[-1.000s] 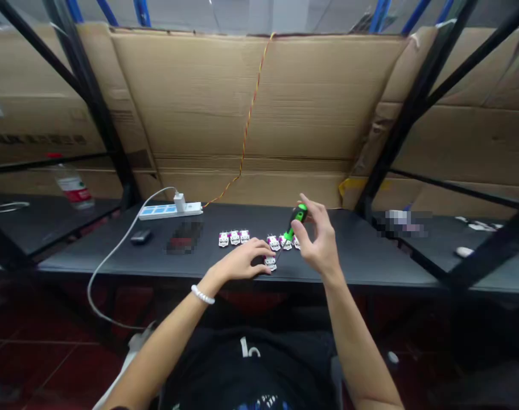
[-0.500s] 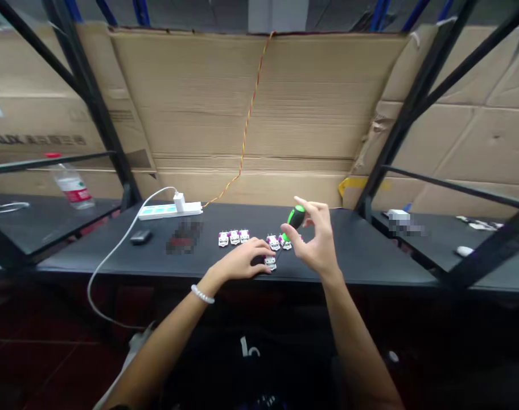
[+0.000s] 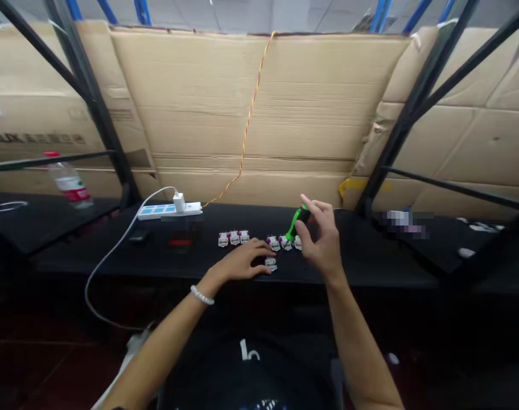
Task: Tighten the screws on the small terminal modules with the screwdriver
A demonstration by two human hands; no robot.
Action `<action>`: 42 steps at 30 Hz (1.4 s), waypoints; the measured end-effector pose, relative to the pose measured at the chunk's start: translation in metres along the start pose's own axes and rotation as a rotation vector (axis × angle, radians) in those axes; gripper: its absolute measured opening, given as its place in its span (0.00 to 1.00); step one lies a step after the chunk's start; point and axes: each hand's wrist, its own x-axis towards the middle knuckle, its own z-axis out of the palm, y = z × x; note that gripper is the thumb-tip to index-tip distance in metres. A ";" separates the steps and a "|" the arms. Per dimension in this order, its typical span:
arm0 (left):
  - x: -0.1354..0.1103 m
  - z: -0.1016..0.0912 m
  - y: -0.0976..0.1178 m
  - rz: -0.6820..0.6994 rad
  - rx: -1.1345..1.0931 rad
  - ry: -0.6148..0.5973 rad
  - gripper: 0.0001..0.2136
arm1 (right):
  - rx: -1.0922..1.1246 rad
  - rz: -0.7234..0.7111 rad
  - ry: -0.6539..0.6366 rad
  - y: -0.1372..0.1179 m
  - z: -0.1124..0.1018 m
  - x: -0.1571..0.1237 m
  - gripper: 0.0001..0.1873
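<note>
My right hand (image 3: 321, 239) is closed round the top of a green and black screwdriver (image 3: 297, 221), which slants down and left toward a small white and pink part (image 3: 270, 263) near the front edge of the black table (image 3: 370, 267). My left hand (image 3: 242, 261) lies on the table with its fingertips pinching that part. Behind the hands, more of these small parts sit in a row: three on the left (image 3: 233, 238) and three on the right (image 3: 284, 243).
A white power strip (image 3: 169, 210) with a plugged charger and a white cable lies at the back left. A small dark object (image 3: 139, 236) and a plastic bottle (image 3: 67, 181) are farther left. Cardboard sheets, black frame bars and a twisted red-yellow wire (image 3: 248, 119) stand behind.
My right fingers have shifted on the screwdriver handle, which tilted slightly and came back. My left hand stays on the small part.
</note>
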 end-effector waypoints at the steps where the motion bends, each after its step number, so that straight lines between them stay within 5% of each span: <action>1: 0.000 0.000 0.000 0.004 0.001 0.000 0.17 | 0.046 -0.002 -0.032 0.001 0.000 0.000 0.26; 4: 0.000 0.000 -0.001 0.010 0.005 -0.001 0.17 | 0.118 -0.004 -0.075 0.002 0.001 0.000 0.27; 10: 0.000 0.000 -0.001 0.004 0.005 -0.004 0.17 | -0.030 -0.014 0.054 0.002 0.009 -0.002 0.31; 16: 0.000 0.001 0.000 0.003 0.000 0.001 0.18 | 0.129 -0.043 -0.085 -0.002 0.008 -0.002 0.29; 21: 0.000 0.001 -0.001 0.004 0.003 0.000 0.18 | 0.010 0.003 0.055 -0.006 0.006 -0.002 0.25; 26: 0.000 0.001 -0.001 0.004 -0.008 0.004 0.18 | 0.153 0.057 -0.089 -0.005 0.001 -0.002 0.27; 31: 0.000 0.001 -0.001 -0.001 -0.012 0.001 0.18 | -0.024 0.047 0.016 -0.005 0.000 0.001 0.25; 36: 0.000 0.000 0.001 -0.003 -0.017 0.002 0.18 | 0.088 0.057 -0.082 -0.002 -0.002 0.001 0.28; 42: -0.001 0.000 0.001 -0.009 -0.008 -0.004 0.18 | -0.048 0.050 0.028 -0.004 -0.001 0.001 0.26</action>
